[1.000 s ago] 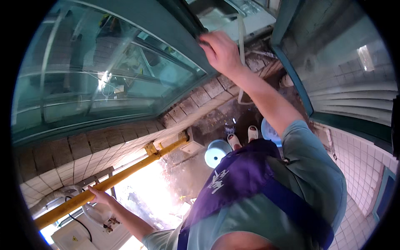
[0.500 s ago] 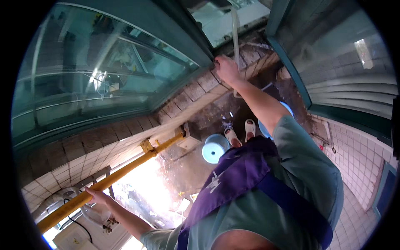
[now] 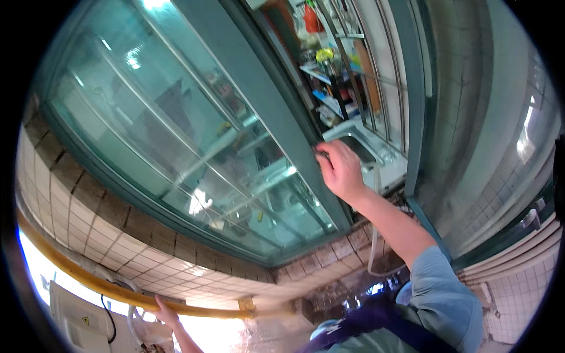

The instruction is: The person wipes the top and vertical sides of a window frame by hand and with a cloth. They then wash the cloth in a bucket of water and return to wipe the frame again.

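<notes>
Green metal makes up the window frame (image 3: 265, 106), which slants from 11 o'clock, past the middle, down to 4 o'clock. Its big glass pane (image 3: 176, 117) is at 10 o'clock. Your right grip (image 3: 341, 170) is on the edge of the frame, just off the middle at 3 o'clock. Its fingers are bent, but I cannot tell if they are closed tight on the edge. Half a second ago it was down by the frame's bottom corner; now it is farther up the edge.

Your left grip (image 3: 168, 312), at 7 o'clock, is closed around the yellow pipe (image 3: 118, 292), just as it was before. The pipe bends from 9 o'clock round to 6 o'clock. A white box (image 3: 79, 329) sits near it at 8 o'clock.

Your view has tipped up, so a shelf (image 3: 316, 74) full of things now shows at 1 o'clock, and a red bag (image 3: 312, 22) at 12. The sink (image 3: 388, 159) is at 3 o'clock. A pale hose (image 3: 374, 241) hangs at 4 o'clock, near your right arm.
</notes>
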A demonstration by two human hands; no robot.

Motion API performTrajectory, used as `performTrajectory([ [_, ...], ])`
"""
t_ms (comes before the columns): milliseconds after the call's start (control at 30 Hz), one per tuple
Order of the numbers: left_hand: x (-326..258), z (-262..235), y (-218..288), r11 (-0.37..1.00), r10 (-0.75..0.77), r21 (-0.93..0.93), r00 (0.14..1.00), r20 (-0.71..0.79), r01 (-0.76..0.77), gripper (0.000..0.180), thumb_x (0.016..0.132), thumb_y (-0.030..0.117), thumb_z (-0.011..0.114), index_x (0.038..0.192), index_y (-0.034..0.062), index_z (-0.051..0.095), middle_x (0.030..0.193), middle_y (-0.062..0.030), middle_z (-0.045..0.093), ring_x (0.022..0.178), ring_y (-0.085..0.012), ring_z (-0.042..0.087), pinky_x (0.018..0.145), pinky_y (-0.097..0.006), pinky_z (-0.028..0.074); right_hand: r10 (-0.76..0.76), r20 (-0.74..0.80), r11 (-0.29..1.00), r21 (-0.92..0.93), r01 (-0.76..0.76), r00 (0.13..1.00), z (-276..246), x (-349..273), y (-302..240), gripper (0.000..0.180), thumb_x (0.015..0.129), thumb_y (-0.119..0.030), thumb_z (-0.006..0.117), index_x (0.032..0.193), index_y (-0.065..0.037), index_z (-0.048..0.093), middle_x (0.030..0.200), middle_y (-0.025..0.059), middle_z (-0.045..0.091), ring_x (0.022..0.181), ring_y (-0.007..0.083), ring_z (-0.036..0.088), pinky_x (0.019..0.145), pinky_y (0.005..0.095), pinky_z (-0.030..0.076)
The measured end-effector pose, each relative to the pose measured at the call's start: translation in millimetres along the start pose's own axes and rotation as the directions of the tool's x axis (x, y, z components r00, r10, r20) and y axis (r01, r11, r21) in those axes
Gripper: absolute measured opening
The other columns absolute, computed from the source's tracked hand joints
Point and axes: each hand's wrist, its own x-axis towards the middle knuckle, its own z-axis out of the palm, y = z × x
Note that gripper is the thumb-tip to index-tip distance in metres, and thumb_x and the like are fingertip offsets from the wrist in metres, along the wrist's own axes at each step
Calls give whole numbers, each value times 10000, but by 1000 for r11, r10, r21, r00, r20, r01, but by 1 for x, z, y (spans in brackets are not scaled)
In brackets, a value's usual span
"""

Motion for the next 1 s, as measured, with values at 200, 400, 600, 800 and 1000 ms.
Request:
performTrajectory([
  [200, -6, 9, 2, 985, 88, -150, 995, 37, -82, 819, 933, 225, 636, 1520, 45, 94, 1459, -181, 340, 1224, -278, 460, 954, -344, 465, -320, -185, 947, -57, 315, 929, 25, 214, -40, 132, 822, -66, 611, 939, -15, 578, 889, 161, 614, 846, 360, 603, 723, 439, 491],
  [400, 6, 0, -16, 987, 146, -60, 988, -52, -149, 779, 914, 142, 613, 1511, 14, 129, 1466, -213, 327, 1279, -317, 423, 1048, -371, 374, -437, -295, 899, -185, 398, 850, 33, 396, -91, 128, 846, -128, 577, 918, -25, 606, 879, 167, 651, 855, 372, 623, 746, 474, 496],
  [600, -10, 4, 4, 989, 122, 89, 992, -4, -122, 1060, 832, 401, 732, 1502, -41, 40, 1476, -337, 268, 1312, -427, 386, 1105, -451, 341, -377, -179, 926, -39, 376, 909, 27, 298, -63, 132, 859, -130, 575, 941, -31, 606, 884, 163, 643, 852, 362, 623, 747, 461, 494],
  [800, 2, 0, -12, 980, 135, 160, 987, -85, -121, 1052, 817, 396, 748, 1479, -83, 85, 1398, -346, 376, 1244, -433, 457, 1054, -471, 387, -379, -262, 924, -53, 379, 888, 35, 334, -74, 107, 857, -117, 576, 929, -40, 598, 904, 170, 642, 865, 364, 619, 739, 460, 497],
  [1000, -8, 8, 16, 967, 127, 227, 991, -47, -113, 1107, 792, 488, 743, 1474, -79, 82, 1370, -330, 417, 1225, -443, 473, 1036, -476, 401, -398, -244, 899, -293, 324, 884, 33, 515, -132, 188, 861, -183, 550, 935, -36, 641, 994, 179, 667, 945, 384, 626, 809, 475, 497],
])
